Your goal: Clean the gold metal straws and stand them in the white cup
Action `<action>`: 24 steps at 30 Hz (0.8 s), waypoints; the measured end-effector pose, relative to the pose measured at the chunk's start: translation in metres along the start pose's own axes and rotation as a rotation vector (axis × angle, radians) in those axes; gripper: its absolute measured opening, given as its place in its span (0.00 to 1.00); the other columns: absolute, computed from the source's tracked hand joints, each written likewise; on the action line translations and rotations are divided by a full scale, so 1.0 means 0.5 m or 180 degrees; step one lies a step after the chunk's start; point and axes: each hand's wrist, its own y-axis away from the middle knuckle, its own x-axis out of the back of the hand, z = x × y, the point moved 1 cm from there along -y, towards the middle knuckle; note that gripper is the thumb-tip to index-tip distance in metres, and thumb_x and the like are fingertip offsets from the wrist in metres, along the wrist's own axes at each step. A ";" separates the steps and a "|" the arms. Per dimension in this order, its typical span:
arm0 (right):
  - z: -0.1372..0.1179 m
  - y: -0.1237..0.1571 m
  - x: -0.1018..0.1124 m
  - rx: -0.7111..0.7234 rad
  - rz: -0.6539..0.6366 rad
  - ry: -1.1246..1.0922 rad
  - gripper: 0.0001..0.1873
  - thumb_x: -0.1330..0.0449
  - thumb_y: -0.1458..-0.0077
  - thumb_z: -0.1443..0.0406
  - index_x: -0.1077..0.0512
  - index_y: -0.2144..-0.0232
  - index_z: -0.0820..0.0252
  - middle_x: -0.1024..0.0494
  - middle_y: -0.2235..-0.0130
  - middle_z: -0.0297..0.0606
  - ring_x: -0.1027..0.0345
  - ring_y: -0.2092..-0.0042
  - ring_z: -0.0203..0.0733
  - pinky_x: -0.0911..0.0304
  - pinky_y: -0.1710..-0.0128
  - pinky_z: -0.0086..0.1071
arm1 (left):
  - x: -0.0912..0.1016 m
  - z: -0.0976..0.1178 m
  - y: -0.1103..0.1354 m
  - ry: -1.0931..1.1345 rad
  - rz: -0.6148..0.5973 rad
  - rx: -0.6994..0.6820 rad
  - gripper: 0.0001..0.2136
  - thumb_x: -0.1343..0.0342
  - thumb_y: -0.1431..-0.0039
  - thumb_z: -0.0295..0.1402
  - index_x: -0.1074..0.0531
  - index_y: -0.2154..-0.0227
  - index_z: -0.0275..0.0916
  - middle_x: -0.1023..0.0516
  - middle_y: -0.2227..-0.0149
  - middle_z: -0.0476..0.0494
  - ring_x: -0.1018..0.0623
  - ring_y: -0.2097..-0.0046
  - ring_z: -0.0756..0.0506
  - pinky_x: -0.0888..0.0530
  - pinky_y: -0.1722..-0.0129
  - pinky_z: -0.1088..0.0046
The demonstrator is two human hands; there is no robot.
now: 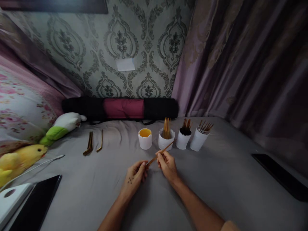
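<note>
Both my hands hold one thin golden stick (160,153) over the grey bedsheet. My left hand (136,175) pinches its near end and my right hand (167,164) grips its middle; the far tip points up right toward the cups. Behind them stand several white cups: one with a yellow inside (145,138), one with upright golden sticks (166,138), one dark-topped with brown sticks (183,137) and one tilted with more sticks (199,138). Two bent golden sticks (92,144) lie on the sheet to the left.
A black and maroon roll (120,108) lies along the patterned wall. Plush toys, yellow (20,158) and green-white (61,126), sit at the left with a white cable (36,165). A dark tablet (36,202) lies near left, a black phone (280,175) right. Curtains hang at the right.
</note>
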 end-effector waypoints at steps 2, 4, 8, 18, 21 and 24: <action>-0.001 0.001 0.000 0.0015 -0.0038 0.0007 0.11 0.49 0.48 0.59 0.35 0.69 0.62 0.38 0.80 0.28 0.45 0.81 0.28 0.49 0.83 0.22 | -0.005 0.001 0.000 0.0192 -0.0075 0.0182 0.21 0.52 0.50 0.46 0.32 0.62 0.32 0.30 0.75 0.47 0.34 0.80 0.54 0.38 0.84 0.79; -0.002 0.001 0.001 0.0039 -0.0064 0.0026 0.11 0.50 0.48 0.59 0.35 0.69 0.62 0.39 0.81 0.28 0.45 0.81 0.28 0.49 0.83 0.22 | -0.009 0.006 0.002 0.0326 -0.0152 0.0332 0.21 0.51 0.51 0.46 0.32 0.62 0.32 0.30 0.75 0.47 0.34 0.80 0.54 0.39 0.84 0.79; -0.001 0.002 0.003 0.0068 -0.0095 0.0045 0.12 0.50 0.47 0.59 0.34 0.69 0.62 0.40 0.81 0.28 0.47 0.81 0.28 0.51 0.83 0.23 | -0.013 0.016 0.009 0.0570 -0.0335 0.0523 0.19 0.49 0.51 0.44 0.32 0.65 0.32 0.30 0.76 0.47 0.34 0.80 0.54 0.39 0.83 0.80; -0.001 0.002 0.005 0.0061 -0.0163 0.0122 0.12 0.51 0.47 0.59 0.34 0.70 0.62 0.41 0.82 0.27 0.48 0.82 0.28 0.52 0.83 0.23 | -0.012 0.014 0.015 0.0949 -0.0695 0.0699 0.16 0.48 0.51 0.42 0.32 0.66 0.32 0.30 0.75 0.46 0.35 0.80 0.56 0.42 0.84 0.81; -0.003 0.001 0.006 0.0111 -0.0138 0.0178 0.12 0.50 0.47 0.59 0.34 0.70 0.62 0.40 0.82 0.28 0.47 0.81 0.28 0.51 0.83 0.23 | -0.010 0.019 0.016 0.0902 -0.0646 0.0686 0.16 0.48 0.51 0.42 0.31 0.67 0.32 0.30 0.76 0.47 0.36 0.81 0.56 0.43 0.84 0.80; -0.005 -0.002 0.009 0.0125 -0.0084 0.0201 0.12 0.49 0.48 0.59 0.33 0.70 0.62 0.40 0.82 0.28 0.47 0.81 0.28 0.51 0.83 0.23 | -0.007 0.019 0.016 0.0857 -0.0650 0.0706 0.16 0.48 0.51 0.43 0.31 0.67 0.32 0.31 0.77 0.48 0.37 0.81 0.56 0.44 0.84 0.80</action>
